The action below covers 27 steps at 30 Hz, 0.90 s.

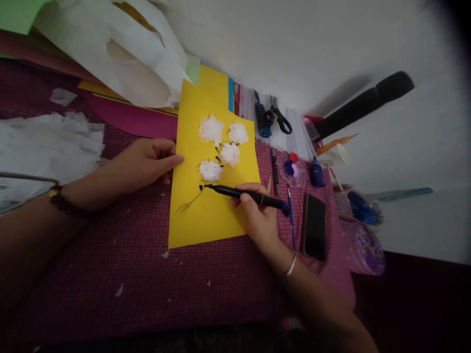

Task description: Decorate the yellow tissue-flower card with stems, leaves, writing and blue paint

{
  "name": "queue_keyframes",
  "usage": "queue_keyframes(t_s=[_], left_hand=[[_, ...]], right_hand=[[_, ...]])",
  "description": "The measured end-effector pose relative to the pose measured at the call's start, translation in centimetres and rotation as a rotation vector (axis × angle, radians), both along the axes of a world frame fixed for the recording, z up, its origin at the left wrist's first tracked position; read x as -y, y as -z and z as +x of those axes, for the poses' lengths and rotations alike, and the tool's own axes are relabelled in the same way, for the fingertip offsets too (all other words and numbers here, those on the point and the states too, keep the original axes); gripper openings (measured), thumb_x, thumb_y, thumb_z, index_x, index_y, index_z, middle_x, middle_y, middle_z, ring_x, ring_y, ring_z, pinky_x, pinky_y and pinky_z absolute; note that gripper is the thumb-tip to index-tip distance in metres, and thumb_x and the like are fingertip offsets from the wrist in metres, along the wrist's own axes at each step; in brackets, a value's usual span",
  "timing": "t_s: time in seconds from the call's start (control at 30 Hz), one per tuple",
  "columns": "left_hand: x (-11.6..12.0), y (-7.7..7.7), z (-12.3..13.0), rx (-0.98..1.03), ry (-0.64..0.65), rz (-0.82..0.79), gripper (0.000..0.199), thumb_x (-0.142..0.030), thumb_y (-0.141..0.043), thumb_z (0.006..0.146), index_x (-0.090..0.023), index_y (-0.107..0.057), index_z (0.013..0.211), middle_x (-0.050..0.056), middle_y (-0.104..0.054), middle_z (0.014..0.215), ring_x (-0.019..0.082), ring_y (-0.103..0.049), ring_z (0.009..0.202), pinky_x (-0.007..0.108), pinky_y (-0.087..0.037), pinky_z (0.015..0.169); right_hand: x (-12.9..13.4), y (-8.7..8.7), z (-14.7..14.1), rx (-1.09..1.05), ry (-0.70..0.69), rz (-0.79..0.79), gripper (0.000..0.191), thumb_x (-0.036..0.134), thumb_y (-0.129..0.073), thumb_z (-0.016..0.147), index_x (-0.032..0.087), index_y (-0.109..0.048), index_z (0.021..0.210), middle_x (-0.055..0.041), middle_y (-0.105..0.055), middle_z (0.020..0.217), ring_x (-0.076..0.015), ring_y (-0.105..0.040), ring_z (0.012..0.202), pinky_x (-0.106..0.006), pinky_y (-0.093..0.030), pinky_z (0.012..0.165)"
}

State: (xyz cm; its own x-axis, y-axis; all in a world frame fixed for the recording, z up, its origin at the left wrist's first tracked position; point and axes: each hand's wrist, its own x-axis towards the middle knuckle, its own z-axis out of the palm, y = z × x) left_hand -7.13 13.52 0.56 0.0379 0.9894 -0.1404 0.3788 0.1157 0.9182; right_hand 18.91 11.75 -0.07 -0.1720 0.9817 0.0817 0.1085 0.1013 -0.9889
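Note:
A yellow paper sheet (228, 220) lies on the checked tablecloth, bearing several white ruffled paper flowers (211, 170). A thin drawn stem (195, 198) with small dark blue leaves runs between the flowers and down toward the sheet's lower left. My left hand (152, 159) grips the sheet's left edge, thumb on top and the other fingers curled beside it. In my right hand (255, 208) is a black marker (239, 192) with a dark blue rear end, held between thumb and fingers. Its tip touches or hovers just over the paper by the stem; I cannot tell which.
Scissors (277, 119), a phone (314, 226), a thin blue brush (292, 218), a paint dish (293, 169) and a blue bottle (317, 172) lie at the right. White tissue pieces (47, 152) sit at the left, crumpled paper (143, 54) behind. A wall (423, 147) bounds the far side.

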Motion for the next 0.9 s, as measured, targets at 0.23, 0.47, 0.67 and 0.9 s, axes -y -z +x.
queue_keyframes(t_s=[0.23,0.47,0.67,0.9], left_hand=[[0.0,-0.1,-0.3,-0.002,-0.016,-0.037,0.017,-0.03,-0.056,0.085,-0.019,-0.053,0.072,-0.003,-0.056,0.06,0.009,-0.049,0.049,0.022,-0.036,0.048],[-0.1,0.3,-0.2,0.038,-0.029,0.009,0.02,-0.037,-0.06,0.078,-0.019,-0.057,0.07,-0.004,-0.057,0.057,0.008,-0.048,0.044,0.018,-0.034,0.045],[-0.1,0.5,-0.2,0.082,-0.03,0.035,0.018,-0.033,-0.061,0.079,-0.019,-0.058,0.068,-0.003,-0.058,0.057,0.008,-0.047,0.043,0.018,-0.032,0.043],[0.0,0.2,0.2,0.077,-0.1,0.029,0.018,-0.025,-0.064,0.08,-0.018,-0.059,0.064,-0.003,-0.058,0.052,0.008,-0.048,0.042,0.017,-0.033,0.043]], right_hand=[[0.4,-0.6,0.5,0.078,-0.095,0.008,0.008,0.027,-0.064,0.084,0.025,-0.066,0.091,0.0011,-0.067,0.076,-0.0147,-0.067,0.067,-0.031,-0.057,0.064],[0.5,-0.4,0.7,0.085,-0.122,0.033,0.008,0.027,-0.064,0.085,0.025,-0.067,0.093,0.0006,-0.067,0.078,-0.0144,-0.066,0.068,-0.03,-0.055,0.063],[0.3,-0.4,1.1,0.146,-0.175,0.106,0.011,0.022,-0.063,0.084,0.025,-0.069,0.094,-0.0011,-0.07,0.085,-0.0156,-0.067,0.076,-0.031,-0.054,0.067],[0.4,0.0,1.2,0.129,-0.113,0.068,0.009,0.029,-0.065,0.086,0.025,-0.069,0.093,0.0,-0.069,0.084,-0.014,-0.066,0.07,-0.031,-0.053,0.064]])
